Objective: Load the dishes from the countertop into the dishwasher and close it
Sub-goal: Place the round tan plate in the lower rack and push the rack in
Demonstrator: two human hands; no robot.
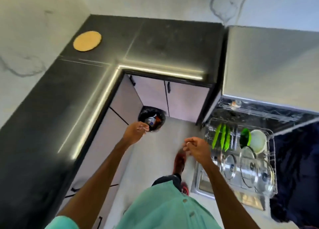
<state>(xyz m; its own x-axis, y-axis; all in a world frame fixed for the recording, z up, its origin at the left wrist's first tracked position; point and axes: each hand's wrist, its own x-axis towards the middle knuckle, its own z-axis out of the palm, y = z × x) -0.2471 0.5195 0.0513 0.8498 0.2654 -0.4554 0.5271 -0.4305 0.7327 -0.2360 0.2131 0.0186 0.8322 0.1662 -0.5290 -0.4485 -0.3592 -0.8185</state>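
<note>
The dishwasher (269, 70) stands at the right with its door (203, 182) down. Its lower rack (271, 161) is pulled out and holds green plates (222, 139), a green bowl (245, 137), a white bowl (258, 140) and several glass lids (248, 166). My left hand (136, 131) hangs over the floor in front of the bin, fingers loosely curled, holding nothing. My right hand (196, 146) is just left of the rack, fingers loosely curled, also holding nothing. A round tan mat (87, 41) lies on the dark L-shaped countertop (155, 44).
A black-lined trash bin (151, 120) with rubbish stands in the corner under the counter. Pale cabinet doors (183, 101) run below the countertop. The grey floor (155, 159) lies between counter and dishwasher. Dark fabric (296, 168) is at the far right.
</note>
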